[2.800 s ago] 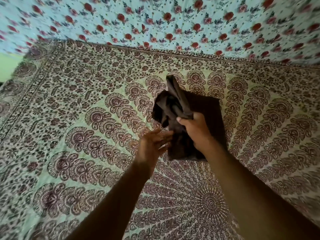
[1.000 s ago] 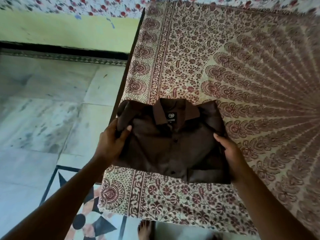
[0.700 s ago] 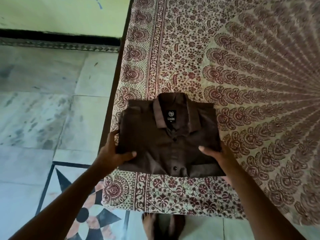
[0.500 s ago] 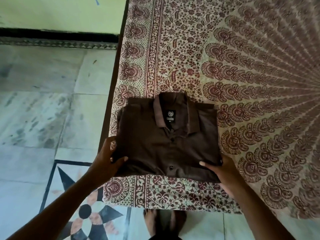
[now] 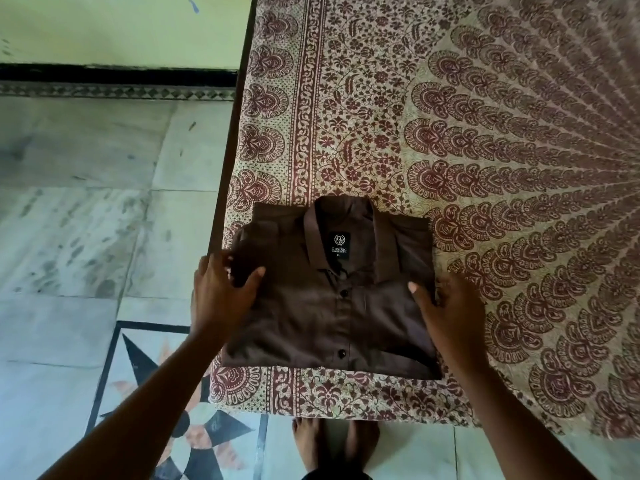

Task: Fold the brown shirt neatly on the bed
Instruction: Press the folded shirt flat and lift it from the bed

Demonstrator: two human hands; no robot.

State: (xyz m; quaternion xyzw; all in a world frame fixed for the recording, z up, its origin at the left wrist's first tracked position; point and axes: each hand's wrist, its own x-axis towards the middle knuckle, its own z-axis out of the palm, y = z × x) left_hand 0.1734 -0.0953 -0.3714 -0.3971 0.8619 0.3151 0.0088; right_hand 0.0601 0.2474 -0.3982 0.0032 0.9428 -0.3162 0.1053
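Observation:
The brown shirt [image 5: 332, 306] lies folded into a flat rectangle at the near left corner of the bed [image 5: 502, 140]. Its collar and black label face up, and the button placket runs down the middle. My left hand [image 5: 221, 296] grips the shirt's left edge, thumb on top and fingers curled round the side. On the other side my right hand [image 5: 450, 310] holds the right edge, with its thumb on the cloth and its fingers down beside the fold. The fingertips of both hands are partly hidden by the shirt's edges.
The bed's patterned maroon-and-cream sheet [image 5: 381, 98] spreads away to the right and far side. Its left edge [image 5: 228, 161] drops to a marble floor [image 5: 86, 202] with a star inlay [image 5: 194, 434]. My bare feet [image 5: 332, 445] stand at the bed's near edge.
The shirt was carried from the bed's middle to the near left corner and laid down folded, collar up. Since half a second ago both hands have slid from its lower corners to its sides.

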